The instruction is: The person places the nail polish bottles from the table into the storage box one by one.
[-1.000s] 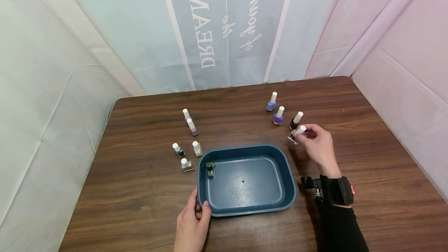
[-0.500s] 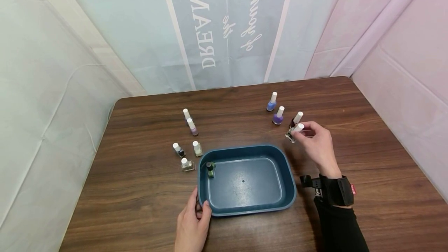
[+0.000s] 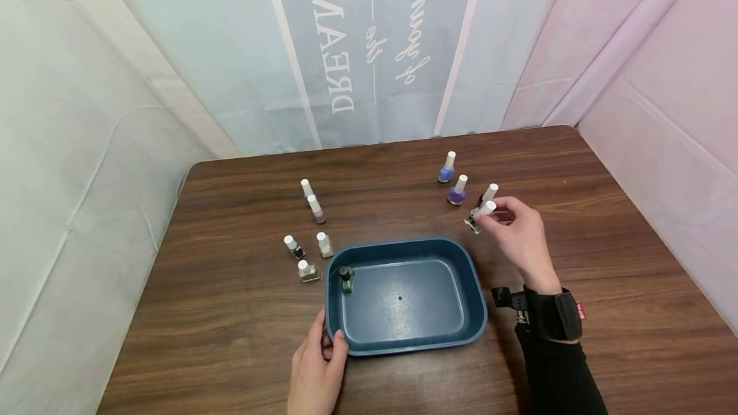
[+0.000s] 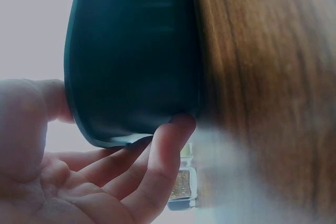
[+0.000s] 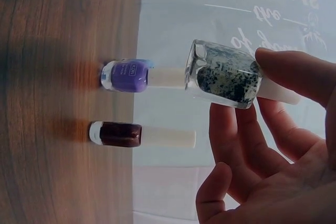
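Shifted slightly left since the earlier frame, the black-and-white flecked nail polish bottle [image 5: 226, 74] hangs just beyond the far right corner of the blue tray [image 3: 400, 322], pinched by the right hand's [image 3: 521, 235] thumb and fingers, arm reaching from the near right, while the left hand [image 3: 316, 364] grips the near left corner: apparently a carry, next calling for a controlled set-down.

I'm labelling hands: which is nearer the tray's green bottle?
Left. The left hand grips the tray on the near side of the green bottle; the right hand, past the tray's far-right corner, pinches a speckled bottle.
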The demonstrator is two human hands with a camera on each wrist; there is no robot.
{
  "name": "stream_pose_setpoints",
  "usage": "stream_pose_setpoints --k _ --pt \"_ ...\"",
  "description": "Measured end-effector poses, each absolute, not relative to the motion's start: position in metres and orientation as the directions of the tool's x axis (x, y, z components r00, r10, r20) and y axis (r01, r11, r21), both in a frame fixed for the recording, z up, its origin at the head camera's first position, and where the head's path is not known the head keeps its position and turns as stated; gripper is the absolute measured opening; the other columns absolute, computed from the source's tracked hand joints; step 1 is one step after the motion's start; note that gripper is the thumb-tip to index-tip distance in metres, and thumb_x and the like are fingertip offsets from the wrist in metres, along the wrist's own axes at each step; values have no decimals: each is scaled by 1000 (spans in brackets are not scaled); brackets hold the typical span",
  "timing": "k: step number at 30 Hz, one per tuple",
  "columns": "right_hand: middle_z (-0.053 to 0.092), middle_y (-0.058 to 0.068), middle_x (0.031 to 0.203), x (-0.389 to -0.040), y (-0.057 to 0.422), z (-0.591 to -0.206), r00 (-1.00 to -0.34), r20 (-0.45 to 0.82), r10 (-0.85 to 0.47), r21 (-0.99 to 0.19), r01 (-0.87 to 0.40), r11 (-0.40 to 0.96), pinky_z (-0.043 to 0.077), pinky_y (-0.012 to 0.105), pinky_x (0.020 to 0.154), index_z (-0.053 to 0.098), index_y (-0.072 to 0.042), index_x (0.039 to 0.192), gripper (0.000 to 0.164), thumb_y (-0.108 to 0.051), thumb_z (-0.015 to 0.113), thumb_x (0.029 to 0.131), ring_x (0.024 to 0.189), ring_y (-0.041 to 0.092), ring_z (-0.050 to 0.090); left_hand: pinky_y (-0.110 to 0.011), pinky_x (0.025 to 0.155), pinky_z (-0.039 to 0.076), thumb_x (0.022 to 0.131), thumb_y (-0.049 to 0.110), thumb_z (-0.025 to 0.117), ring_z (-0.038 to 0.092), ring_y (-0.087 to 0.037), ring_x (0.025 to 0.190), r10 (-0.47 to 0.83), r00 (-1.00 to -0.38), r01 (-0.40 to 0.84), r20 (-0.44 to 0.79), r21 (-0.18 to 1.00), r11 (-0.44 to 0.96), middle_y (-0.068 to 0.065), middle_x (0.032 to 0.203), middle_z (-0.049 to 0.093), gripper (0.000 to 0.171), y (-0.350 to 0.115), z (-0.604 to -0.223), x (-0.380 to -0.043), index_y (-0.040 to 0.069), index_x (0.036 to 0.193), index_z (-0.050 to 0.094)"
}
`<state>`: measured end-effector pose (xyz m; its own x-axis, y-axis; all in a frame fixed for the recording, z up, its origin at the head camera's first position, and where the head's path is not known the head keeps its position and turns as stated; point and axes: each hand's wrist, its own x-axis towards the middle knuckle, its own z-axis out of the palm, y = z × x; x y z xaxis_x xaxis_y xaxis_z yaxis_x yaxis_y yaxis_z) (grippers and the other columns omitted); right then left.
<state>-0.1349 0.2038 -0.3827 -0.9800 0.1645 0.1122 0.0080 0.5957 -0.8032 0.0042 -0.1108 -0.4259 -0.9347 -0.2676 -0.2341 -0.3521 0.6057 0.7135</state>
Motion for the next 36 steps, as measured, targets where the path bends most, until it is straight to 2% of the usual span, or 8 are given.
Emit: stream_pose_setpoints --k 8,15,23,36 --pt "66 16 100 -134 201 -380 -980 126 151 -791 -8 612 46 15 65 63 -1 111 32 -24 68 90 84 13 56 -17 61 49 91 19 59 58 -3 70 -269 -935 -351 -230 709 612 -8 104 70 51 -112 -426 5 5 139 49" --pt "67 17 100 -133 197 -374 -985 127 119 -774 -24 632 47 15 64 63 -2 110 31 -24 69 89 87 23 58 -17 62 49 90 19 59 57 -2 69 -274 -938 -342 -213 708 618 -6 101 70 50 -112 -426 5 5 138 50" --pt "67 14 95 -131 189 -368 -986 143 82 -740 -52 671 45 22 62 65 -4 105 27 -24 70 88 82 21 58 -17 61 49 90 18 60 57 -2 69 -277 -942 -328 -191 711 623 -5 99 70 49 -112 -428 5 6 137 51" --pt "68 16 91 -131 182 -366 -987 154 37 -718 -86 691 45 23 62 64 -2 106 27 -21 71 88 80 23 59 -17 61 49 90 19 60 57 -2 69 -268 -941 -333 -207 715 615 -6 100 70 51 -112 -428 6 5 138 50"
